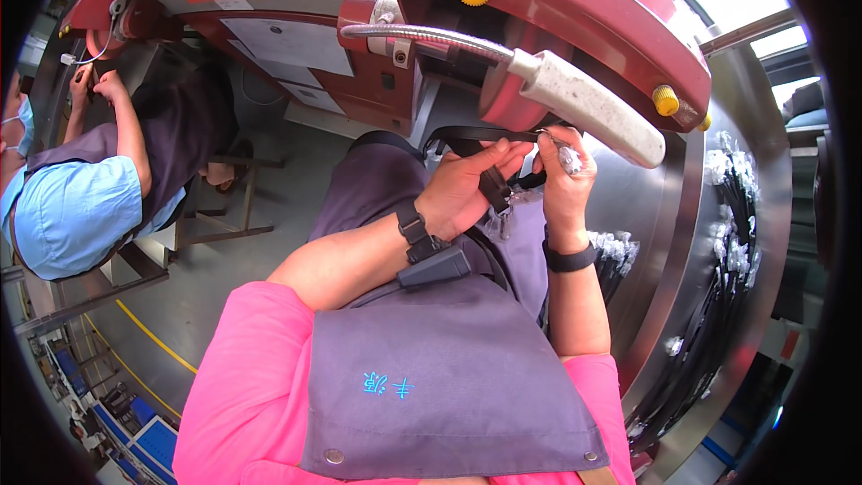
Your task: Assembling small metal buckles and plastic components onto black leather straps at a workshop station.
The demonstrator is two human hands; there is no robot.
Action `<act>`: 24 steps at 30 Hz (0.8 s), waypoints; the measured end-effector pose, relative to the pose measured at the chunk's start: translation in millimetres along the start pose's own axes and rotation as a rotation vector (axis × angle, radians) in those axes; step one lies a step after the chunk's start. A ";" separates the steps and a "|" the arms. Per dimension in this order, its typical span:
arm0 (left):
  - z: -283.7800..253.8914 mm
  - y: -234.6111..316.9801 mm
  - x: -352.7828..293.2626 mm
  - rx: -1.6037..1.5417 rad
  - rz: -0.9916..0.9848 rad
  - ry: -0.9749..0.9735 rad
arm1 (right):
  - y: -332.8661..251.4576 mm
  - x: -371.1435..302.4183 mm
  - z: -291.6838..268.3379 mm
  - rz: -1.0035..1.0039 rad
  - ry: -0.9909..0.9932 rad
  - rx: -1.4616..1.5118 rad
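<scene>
A narrow black belt (467, 133) runs between my two hands, just below the red machine's wheel (514, 94). My left hand (458, 190) is closed around it, thumb and fingers pinching it from the left. On the right, my right hand (567, 193) grips the belt near the wheel, its fingers bent. Clear plastic wrap (569, 160) shows at the right hand. More crumpled plastic (510, 211) hangs below, around what looks like the buckle end. Part of the belt is hidden behind my fingers.
A pale lamp-like handle on a flexible metal arm (593, 108) hangs over my right hand. Many black belts with plastic-wrapped ends (736, 251) lie in the metal trough (687, 305) at right. A co-worker in blue (81, 202) sits at another machine on the left.
</scene>
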State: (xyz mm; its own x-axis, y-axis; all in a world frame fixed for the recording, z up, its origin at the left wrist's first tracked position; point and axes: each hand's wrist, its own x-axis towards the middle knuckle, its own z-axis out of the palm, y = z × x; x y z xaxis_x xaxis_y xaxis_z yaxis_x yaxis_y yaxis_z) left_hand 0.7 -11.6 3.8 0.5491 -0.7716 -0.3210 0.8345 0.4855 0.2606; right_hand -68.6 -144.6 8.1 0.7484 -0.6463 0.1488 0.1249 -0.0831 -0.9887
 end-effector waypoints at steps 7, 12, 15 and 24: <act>10.4 2.9 -21.0 0.208 -0.028 -0.081 | -7.4 -18.6 -10.2 -0.171 -0.015 0.132; 2.6 8.5 -32.5 0.354 0.021 -0.211 | -4.6 -33.9 -21.6 -0.285 -0.043 0.016; 4.8 7.9 -34.8 0.346 0.040 -0.166 | -3.8 -41.8 -25.6 -0.252 -0.009 -0.063; -7.9 -1.3 -20.3 0.202 -0.253 0.210 | -7.7 -46.0 -10.1 -0.092 0.173 -0.003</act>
State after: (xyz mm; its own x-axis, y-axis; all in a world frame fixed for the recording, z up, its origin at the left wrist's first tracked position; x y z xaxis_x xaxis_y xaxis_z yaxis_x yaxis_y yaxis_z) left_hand -11.2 6.7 2.8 0.3414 -0.7456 -0.5723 0.9308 0.1833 0.3164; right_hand -110.5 -121.9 8.7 0.6111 -0.7565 0.2330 0.1854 -0.1494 -0.9712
